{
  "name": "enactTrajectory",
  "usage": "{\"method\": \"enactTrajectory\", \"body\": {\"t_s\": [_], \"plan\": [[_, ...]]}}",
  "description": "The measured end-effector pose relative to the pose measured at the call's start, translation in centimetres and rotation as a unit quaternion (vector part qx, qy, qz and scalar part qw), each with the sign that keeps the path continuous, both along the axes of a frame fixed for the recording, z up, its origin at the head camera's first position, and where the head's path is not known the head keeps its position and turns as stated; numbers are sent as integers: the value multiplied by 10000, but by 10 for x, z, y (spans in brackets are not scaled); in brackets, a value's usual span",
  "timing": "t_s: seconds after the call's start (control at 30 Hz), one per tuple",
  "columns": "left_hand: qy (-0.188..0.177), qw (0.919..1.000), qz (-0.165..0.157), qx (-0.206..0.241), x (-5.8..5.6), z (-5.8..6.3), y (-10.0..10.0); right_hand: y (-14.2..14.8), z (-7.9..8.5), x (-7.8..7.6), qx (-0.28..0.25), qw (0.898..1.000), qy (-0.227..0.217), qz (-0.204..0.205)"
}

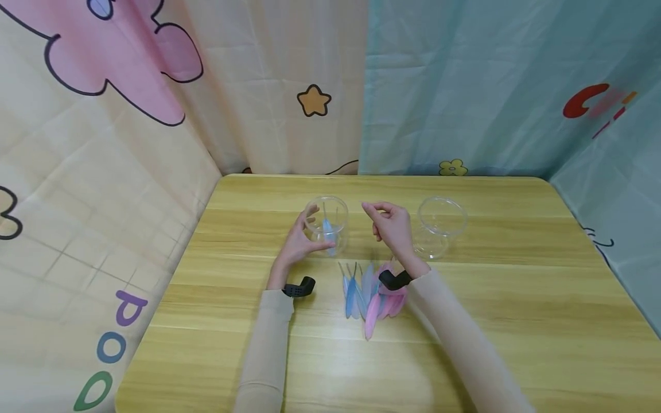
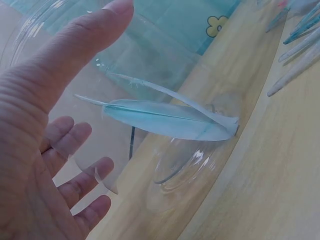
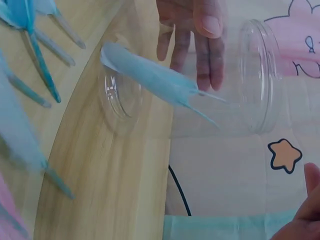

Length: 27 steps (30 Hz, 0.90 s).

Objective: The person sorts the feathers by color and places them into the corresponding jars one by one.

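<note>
On the table stands a clear jar (image 1: pixel 338 240) with light blue feathers (image 1: pixel 327 227) inside, their quills pointing up. My left hand (image 1: pixel 302 241) holds this jar from its left side, thumb in front and fingers behind. Through the wall of the jar, the right wrist view shows the left fingers (image 3: pixel 202 55) beyond the feathers (image 3: pixel 150 75). Just right of the jar, my right hand (image 1: pixel 389 223) is raised, its fingers curled and the thumb close to the index finger. Nothing shows in its grasp. Several blue, lilac and pink feathers (image 1: pixel 372 312) lie below it.
A second clear jar (image 1: pixel 443 232) stands right of my right hand, with no feathers visible in it. The wooden table (image 1: pixel 217 344) runs back to patterned curtains (image 1: pixel 279 115) on the far side.
</note>
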<state>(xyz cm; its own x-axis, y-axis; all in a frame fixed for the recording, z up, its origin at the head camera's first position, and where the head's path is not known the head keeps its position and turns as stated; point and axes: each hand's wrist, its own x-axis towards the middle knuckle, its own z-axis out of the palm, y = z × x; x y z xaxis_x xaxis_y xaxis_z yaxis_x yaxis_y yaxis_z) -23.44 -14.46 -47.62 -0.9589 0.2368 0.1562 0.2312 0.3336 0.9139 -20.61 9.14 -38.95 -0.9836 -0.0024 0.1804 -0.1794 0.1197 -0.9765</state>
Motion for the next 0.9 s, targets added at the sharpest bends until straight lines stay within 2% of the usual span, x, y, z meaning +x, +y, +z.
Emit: {"method": "enactTrajectory", "body": {"t_s": [0.13,0.27,0.4,0.5,0.73,0.9], "plan": [[-7,10000,-14,33,0,0,-1,22,-11,1,45,9988,-488,8],[-43,10000,-35,70,0,-1,0,46,-30,0,605,9935,-956,130],[-40,10000,-48,70,-1,1,0,64,-38,4,1154,9843,-1275,394],[-23,10000,-52,71,-1,1,0,73,-44,9,1401,9782,-1437,542],[21,10000,-45,59,-1,1,1,79,-51,21,1881,9664,-1657,576],[26,10000,-40,44,-1,0,1,82,-60,26,2381,9515,-1786,778]]}}
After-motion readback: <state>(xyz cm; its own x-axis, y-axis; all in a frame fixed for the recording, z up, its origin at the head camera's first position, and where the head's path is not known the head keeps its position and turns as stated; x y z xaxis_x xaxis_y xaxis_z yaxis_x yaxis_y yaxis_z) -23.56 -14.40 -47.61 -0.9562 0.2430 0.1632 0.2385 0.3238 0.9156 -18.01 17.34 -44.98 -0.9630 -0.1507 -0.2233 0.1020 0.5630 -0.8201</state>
